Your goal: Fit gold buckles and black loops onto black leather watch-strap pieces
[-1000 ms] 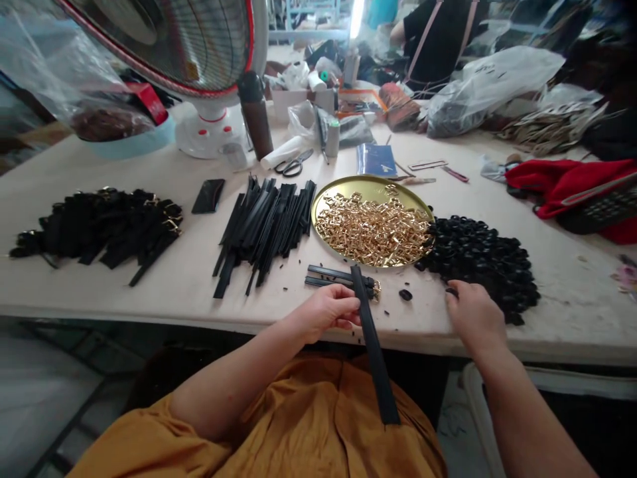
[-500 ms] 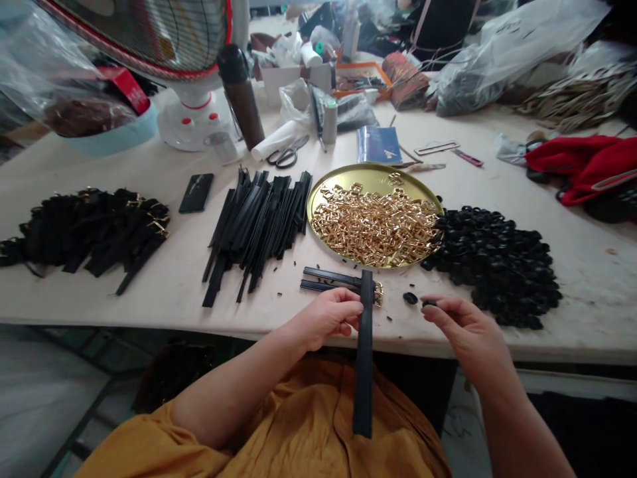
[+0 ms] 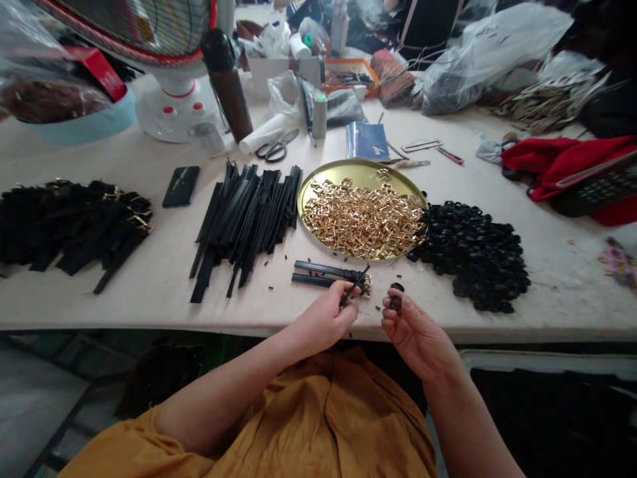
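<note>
My left hand (image 3: 328,315) is closed on the end of a black strap (image 3: 354,289), whose tip pokes up beside the finished straps (image 3: 326,274) lying on the table. My right hand (image 3: 411,325) pinches a small black loop (image 3: 395,302) a little to the right of the strap tip. The two hands are close together at the table's front edge. Just beyond them are a round gold tray (image 3: 363,169) heaped with gold buckles (image 3: 365,222) and a pile of black loops (image 3: 472,255).
A row of loose black straps (image 3: 246,222) lies left of the tray, and a heap of buckled straps (image 3: 70,222) farther left. A phone (image 3: 181,186), scissors (image 3: 273,147), a fan base (image 3: 172,109), a dark bottle (image 3: 226,83), bags and red cloth (image 3: 552,166) crowd the back.
My right hand has come away from the loop pile with one loop and moved left toward the strap. My left hand has turned the strap so that only its tip shows.
</note>
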A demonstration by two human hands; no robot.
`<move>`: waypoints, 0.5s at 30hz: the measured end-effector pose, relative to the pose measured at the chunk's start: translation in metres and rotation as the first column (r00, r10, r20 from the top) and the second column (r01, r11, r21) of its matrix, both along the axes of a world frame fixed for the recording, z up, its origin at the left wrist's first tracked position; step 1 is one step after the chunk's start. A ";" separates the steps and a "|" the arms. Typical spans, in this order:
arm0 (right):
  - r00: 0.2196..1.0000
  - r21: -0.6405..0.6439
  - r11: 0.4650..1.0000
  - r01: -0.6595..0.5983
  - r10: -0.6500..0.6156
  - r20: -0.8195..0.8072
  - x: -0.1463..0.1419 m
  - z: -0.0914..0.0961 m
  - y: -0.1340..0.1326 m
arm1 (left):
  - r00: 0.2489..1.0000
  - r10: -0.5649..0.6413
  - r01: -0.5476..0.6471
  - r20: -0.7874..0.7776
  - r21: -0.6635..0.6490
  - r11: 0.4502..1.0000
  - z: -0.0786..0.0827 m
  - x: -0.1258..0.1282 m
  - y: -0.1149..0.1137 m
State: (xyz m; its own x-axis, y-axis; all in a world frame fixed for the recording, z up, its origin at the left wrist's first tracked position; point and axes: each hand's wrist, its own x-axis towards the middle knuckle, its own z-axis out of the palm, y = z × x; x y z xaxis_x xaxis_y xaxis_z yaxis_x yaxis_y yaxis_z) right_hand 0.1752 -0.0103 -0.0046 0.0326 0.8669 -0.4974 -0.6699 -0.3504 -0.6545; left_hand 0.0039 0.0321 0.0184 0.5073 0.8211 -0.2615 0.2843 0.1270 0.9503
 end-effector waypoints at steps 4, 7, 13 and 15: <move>0.999 -0.020 1.000 0.015 -0.016 -0.052 -0.003 -0.002 -0.007 | 0.988 -0.104 0.123 -0.118 0.160 0.979 0.007 -0.005 -0.003; 1.000 0.003 1.000 0.019 -0.019 -0.020 -0.008 -0.002 -0.012 | 0.978 -0.121 0.155 -0.172 0.197 0.968 0.011 -0.006 -0.005; 0.834 0.137 0.987 0.083 -0.144 0.533 0.021 -0.008 -0.011 | 0.982 -0.103 0.118 -0.158 0.086 0.989 0.010 -0.009 -0.011; 0.530 0.149 0.988 0.036 -0.145 0.836 0.043 -0.014 -0.007 | 0.987 -0.099 0.101 -0.126 0.015 0.995 0.008 -0.010 -0.013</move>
State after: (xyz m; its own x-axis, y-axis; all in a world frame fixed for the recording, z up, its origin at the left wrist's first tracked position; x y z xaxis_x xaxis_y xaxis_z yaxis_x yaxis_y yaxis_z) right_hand 0.2187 -0.0170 -0.0189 0.4703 0.8760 -0.1068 0.1868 -0.2171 -0.9581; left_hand -0.0057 0.0194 0.0259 0.5516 0.7739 -0.3111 0.4115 0.0720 0.9086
